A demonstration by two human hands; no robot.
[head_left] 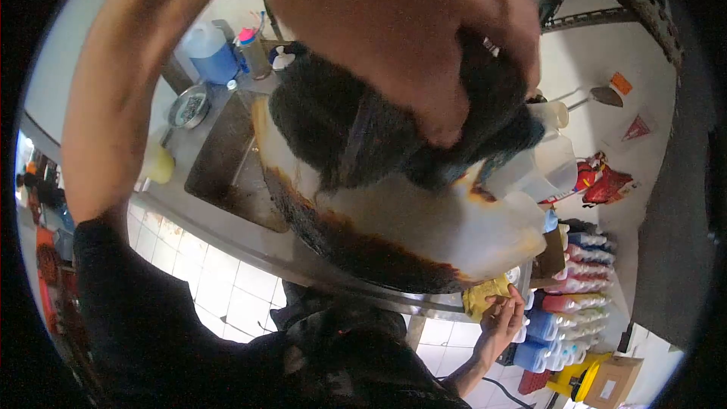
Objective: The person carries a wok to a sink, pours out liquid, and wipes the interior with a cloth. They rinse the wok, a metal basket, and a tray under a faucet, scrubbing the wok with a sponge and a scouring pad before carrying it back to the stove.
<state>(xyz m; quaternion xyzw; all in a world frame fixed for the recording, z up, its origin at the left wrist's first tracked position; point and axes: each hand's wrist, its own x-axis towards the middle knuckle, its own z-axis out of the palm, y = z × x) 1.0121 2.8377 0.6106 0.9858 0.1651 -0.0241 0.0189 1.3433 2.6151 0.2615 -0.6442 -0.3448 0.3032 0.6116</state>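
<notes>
A large metal piece with a burnt, blackened edge (394, 216) spans the middle of the view, brown stains running along its rim. Close to the camera, my left hand (401, 30) is closed on a dark, fuzzy cloth (333, 129) with a small white label. The cloth hangs in front of the metal piece and hides part of it. Lower right, my right hand (501, 326) has its fingers closed on a crumpled yellow cloth (485, 295) at the metal piece's near right edge. The left hand's far fingers are partly hidden.
Left of the metal piece is a sink basin (227, 174) in a steel counter. Behind stand a jug of blue liquid (210, 53), a pink-capped bottle (254, 53) and a metal bowl (189, 106). Several coloured jugs (579, 280) line the right, near a cardboard box (613, 382).
</notes>
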